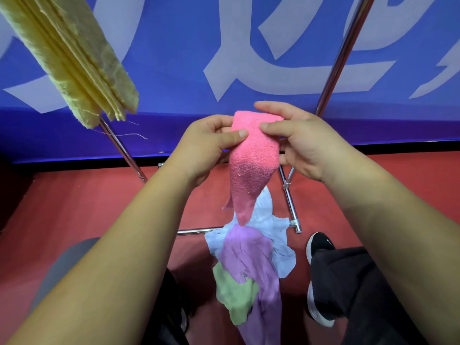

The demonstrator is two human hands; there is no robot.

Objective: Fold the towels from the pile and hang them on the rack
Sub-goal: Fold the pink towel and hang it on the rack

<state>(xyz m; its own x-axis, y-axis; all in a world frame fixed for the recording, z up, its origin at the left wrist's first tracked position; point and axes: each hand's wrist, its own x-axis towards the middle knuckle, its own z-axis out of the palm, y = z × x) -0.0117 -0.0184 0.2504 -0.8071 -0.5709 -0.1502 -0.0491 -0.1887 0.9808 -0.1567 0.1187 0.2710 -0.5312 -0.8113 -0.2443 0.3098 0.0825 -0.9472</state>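
Observation:
A pink towel [251, 155] hangs in front of me, bunched and tapering downward. My left hand [206, 145] pinches its upper left edge between thumb and fingers. Its upper right edge is pinched by my right hand [298, 143]. Below, on the red floor, lies the pile: a purple towel [249, 257], a light blue towel [273, 225] under it and a green towel [234, 292]. A folded yellow towel [74, 56] hangs on the metal rack [341, 56] at the upper left.
The rack's chrome legs and foot bars [291, 207] stand on the red floor [74, 207] just beyond the pile. A blue banner with white lettering [186, 58] forms the backdrop. My black-and-white shoe [318, 245] rests to the right of the pile.

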